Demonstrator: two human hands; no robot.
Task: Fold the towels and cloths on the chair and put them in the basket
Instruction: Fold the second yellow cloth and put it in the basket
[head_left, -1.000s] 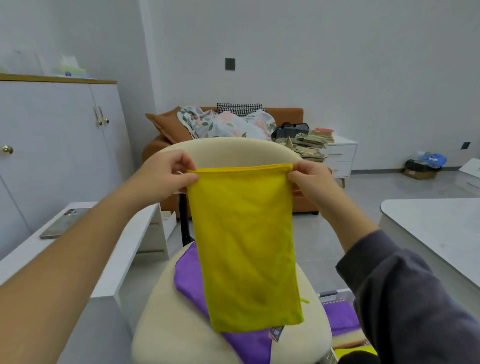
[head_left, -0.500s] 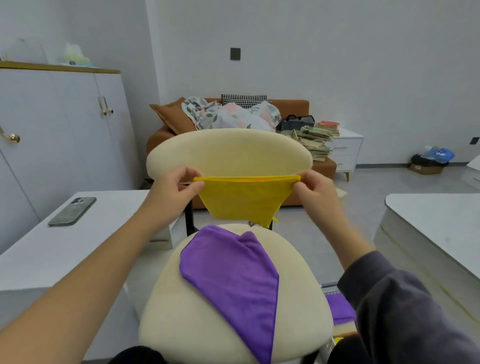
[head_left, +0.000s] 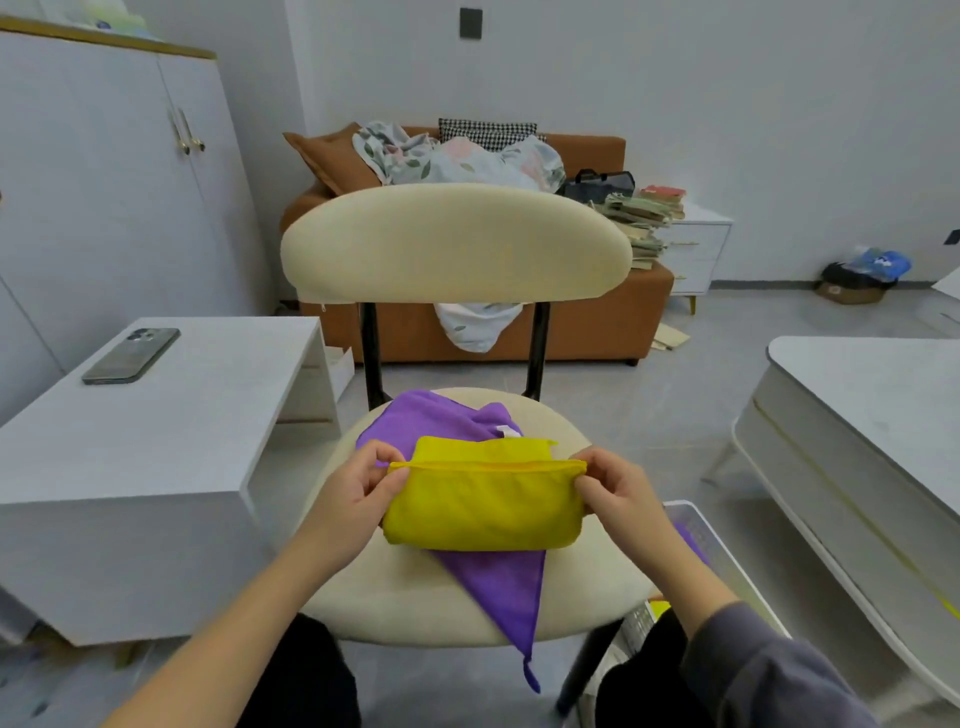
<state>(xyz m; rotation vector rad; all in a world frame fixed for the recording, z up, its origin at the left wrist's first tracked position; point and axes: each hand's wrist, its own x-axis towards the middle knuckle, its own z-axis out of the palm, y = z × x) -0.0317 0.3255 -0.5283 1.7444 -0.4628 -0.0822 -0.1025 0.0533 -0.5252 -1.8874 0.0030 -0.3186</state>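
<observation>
A yellow cloth (head_left: 480, 506) lies folded over on the cream chair (head_left: 452, 608) seat, on top of a purple cloth (head_left: 498, 577) that spreads across the seat and hangs over its front edge. My left hand (head_left: 358, 493) pinches the yellow cloth's upper left corner. My right hand (head_left: 615, 488) pinches its upper right corner. The white basket (head_left: 727, 561) stands on the floor to the right of the chair, partly hidden by my right arm, with purple fabric inside.
A white side table (head_left: 156, 441) with a phone (head_left: 132, 355) stands left of the chair. A grey low table (head_left: 872, 441) is on the right. Behind the chair are an orange sofa (head_left: 587, 322) with bedding and a white cabinet (head_left: 104, 171).
Both hands have brought the yellow cloth down from mid-air and folded it over onto the purple cloth on the seat. My view has tilted downward.
</observation>
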